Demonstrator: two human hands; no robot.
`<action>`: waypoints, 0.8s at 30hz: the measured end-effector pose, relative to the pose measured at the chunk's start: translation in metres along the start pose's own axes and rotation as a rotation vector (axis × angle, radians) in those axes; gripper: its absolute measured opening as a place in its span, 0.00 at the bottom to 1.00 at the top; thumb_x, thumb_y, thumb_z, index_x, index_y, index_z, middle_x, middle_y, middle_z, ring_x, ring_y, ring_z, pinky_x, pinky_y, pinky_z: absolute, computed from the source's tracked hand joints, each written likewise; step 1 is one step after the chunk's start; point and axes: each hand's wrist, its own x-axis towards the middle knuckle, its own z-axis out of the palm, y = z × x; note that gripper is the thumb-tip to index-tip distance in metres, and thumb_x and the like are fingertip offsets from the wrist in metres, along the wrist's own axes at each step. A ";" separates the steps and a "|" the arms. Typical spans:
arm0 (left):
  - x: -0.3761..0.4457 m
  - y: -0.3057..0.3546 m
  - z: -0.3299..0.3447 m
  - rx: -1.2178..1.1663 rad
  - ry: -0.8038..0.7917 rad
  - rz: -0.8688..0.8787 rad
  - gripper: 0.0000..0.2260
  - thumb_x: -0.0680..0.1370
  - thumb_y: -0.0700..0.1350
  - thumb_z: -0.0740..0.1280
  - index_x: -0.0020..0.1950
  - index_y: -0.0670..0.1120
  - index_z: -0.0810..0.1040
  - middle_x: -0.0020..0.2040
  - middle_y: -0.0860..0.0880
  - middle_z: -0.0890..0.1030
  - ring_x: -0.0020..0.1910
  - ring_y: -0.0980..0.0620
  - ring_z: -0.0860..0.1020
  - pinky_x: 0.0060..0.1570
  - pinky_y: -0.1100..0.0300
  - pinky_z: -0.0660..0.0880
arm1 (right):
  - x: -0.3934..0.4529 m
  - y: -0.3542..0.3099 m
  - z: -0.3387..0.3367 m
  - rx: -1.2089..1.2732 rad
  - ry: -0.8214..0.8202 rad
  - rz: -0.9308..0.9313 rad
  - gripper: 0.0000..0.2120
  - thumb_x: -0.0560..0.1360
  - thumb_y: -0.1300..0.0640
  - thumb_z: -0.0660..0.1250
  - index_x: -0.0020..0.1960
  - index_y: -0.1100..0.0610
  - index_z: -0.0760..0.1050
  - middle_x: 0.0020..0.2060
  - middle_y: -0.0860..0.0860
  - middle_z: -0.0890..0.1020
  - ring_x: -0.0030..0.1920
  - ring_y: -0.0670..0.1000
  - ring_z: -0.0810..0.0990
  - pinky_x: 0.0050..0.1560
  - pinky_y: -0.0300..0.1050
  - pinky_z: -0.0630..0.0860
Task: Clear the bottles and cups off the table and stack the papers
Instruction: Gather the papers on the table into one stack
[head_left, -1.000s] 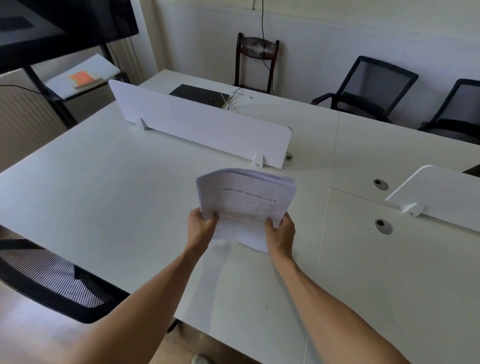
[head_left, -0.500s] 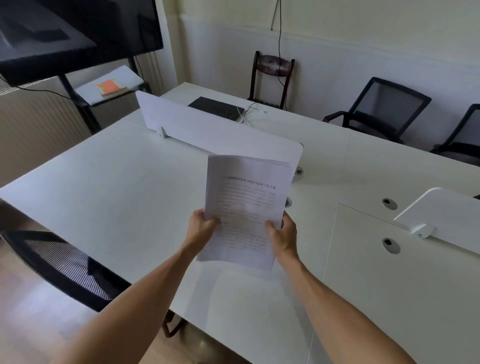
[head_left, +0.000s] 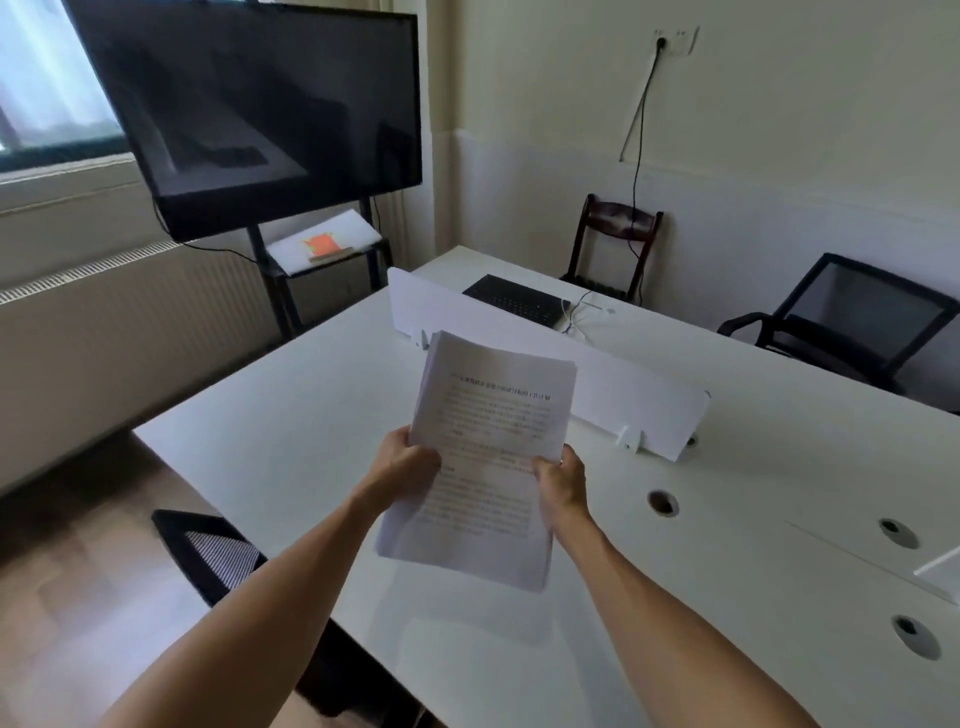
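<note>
A stack of printed white papers (head_left: 488, 447) is held upright in the air above the white table (head_left: 291, 441). My left hand (head_left: 408, 465) grips the stack's left edge and my right hand (head_left: 563, 480) grips its right edge, thumbs on the front sheet. The sheets' top edges are slightly fanned. No bottles or cups show on the table.
A white divider panel (head_left: 613, 400) stands across the table behind the papers, with a black keyboard (head_left: 517, 300) and cables beyond it. Cable holes (head_left: 663, 503) dot the table at right. A big screen (head_left: 260, 109) on a stand is at left; chairs (head_left: 852, 322) line the wall.
Both hands have raised the papers from a tilted, bent position to upright. My view has lifted and turned left, bringing the screen and wall into sight.
</note>
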 end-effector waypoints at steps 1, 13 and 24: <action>0.007 -0.001 -0.012 0.000 -0.007 -0.008 0.14 0.60 0.38 0.64 0.43 0.41 0.82 0.38 0.45 0.84 0.33 0.50 0.83 0.31 0.60 0.78 | 0.006 -0.001 0.014 -0.015 0.008 0.013 0.08 0.72 0.65 0.63 0.49 0.55 0.75 0.46 0.55 0.83 0.45 0.56 0.83 0.42 0.48 0.82; 0.129 -0.033 -0.147 0.017 0.035 -0.108 0.16 0.63 0.35 0.64 0.48 0.39 0.83 0.45 0.40 0.85 0.42 0.43 0.85 0.42 0.49 0.84 | 0.070 -0.017 0.181 -0.191 0.016 0.040 0.10 0.76 0.63 0.60 0.56 0.54 0.70 0.50 0.53 0.81 0.48 0.55 0.81 0.49 0.53 0.81; 0.175 -0.043 -0.203 0.112 0.155 -0.141 0.13 0.73 0.38 0.61 0.56 0.49 0.74 0.49 0.47 0.81 0.44 0.49 0.81 0.34 0.59 0.78 | 0.110 -0.025 0.263 -0.186 0.029 0.083 0.16 0.78 0.68 0.55 0.63 0.59 0.69 0.54 0.55 0.78 0.47 0.54 0.78 0.33 0.38 0.71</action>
